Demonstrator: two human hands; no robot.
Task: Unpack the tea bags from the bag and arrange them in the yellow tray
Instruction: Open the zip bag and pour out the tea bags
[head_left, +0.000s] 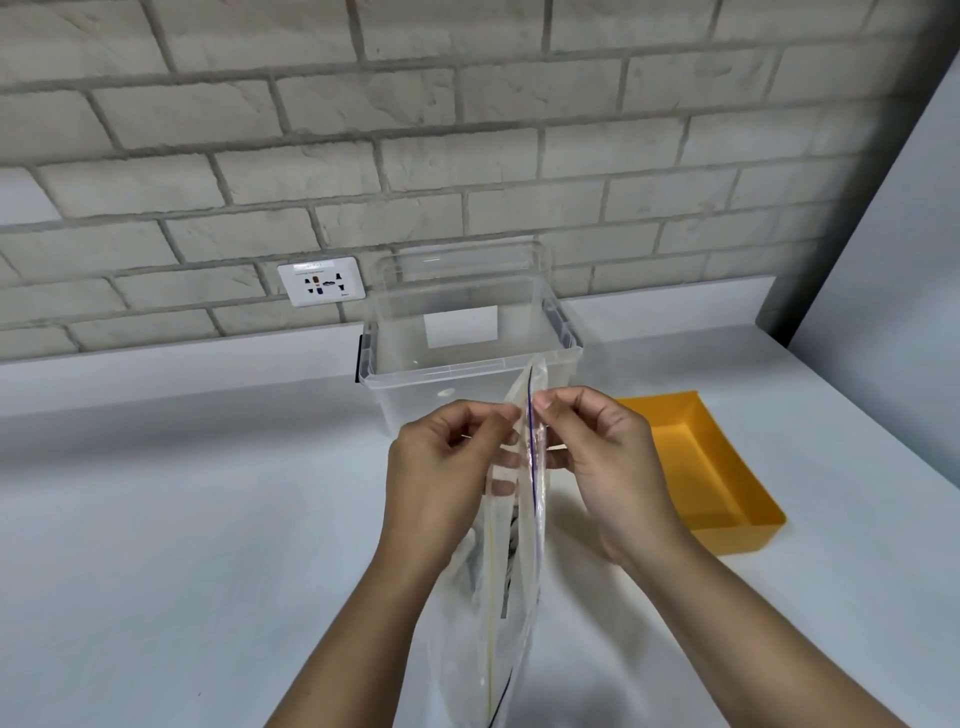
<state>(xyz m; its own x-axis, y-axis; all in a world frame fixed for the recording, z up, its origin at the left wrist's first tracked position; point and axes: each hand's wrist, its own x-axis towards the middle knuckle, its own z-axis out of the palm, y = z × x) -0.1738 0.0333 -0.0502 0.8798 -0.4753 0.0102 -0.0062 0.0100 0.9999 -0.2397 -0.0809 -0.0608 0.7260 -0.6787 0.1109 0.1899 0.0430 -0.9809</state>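
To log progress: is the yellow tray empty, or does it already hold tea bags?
Empty, as far as visible: the yellow tray shows only bare floor and walls.

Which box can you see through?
The tall box in the middle: its walls are clear. The tray to its right is low and solid yellow.
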